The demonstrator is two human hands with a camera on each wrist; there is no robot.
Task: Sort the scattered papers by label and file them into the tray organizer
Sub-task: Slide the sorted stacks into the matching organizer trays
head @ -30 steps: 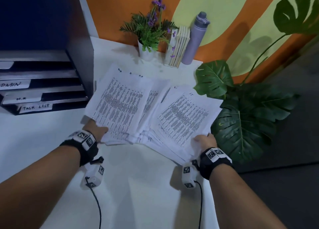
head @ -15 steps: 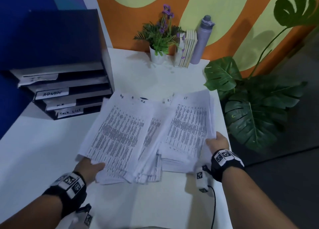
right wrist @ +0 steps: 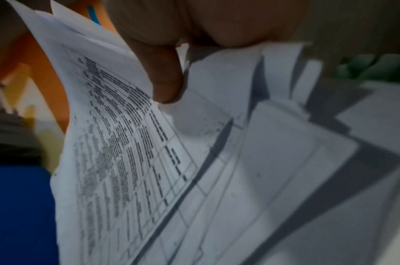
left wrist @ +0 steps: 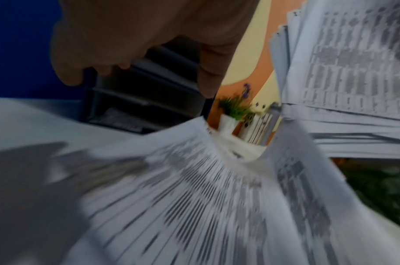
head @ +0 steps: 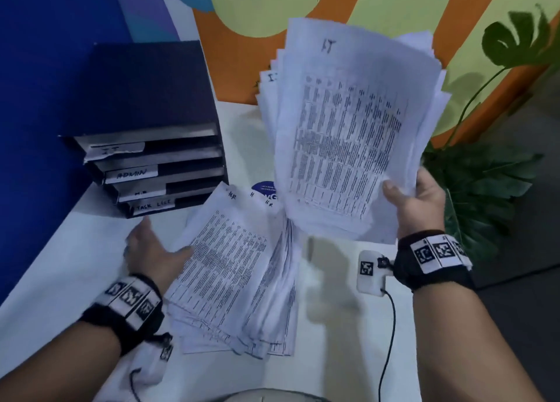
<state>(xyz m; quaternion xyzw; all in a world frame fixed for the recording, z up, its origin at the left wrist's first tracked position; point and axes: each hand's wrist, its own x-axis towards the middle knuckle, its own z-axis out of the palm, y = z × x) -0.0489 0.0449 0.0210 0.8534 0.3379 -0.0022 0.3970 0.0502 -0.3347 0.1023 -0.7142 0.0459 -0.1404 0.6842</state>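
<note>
Near left: left hand (head: pixel 154 254) lies open and flat, thumb touching the left edge of the HR-marked paper pile (head: pixel 239 268) on the white table (head: pixel 60 259). Right: right hand (head: pixel 421 198) pinches the IT-marked stack (head: pixel 348 129) at its near edge, lifted clear of the table. Far left: black tray organizer (head: pixel 157 159), slots labelled IT, ADMIN, HR, TASK LIST.

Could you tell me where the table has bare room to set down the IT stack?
Bare table lies left of the left hand, below the tray organizer, and near the right hand beside the HR papers. The middle is crowded.
</note>
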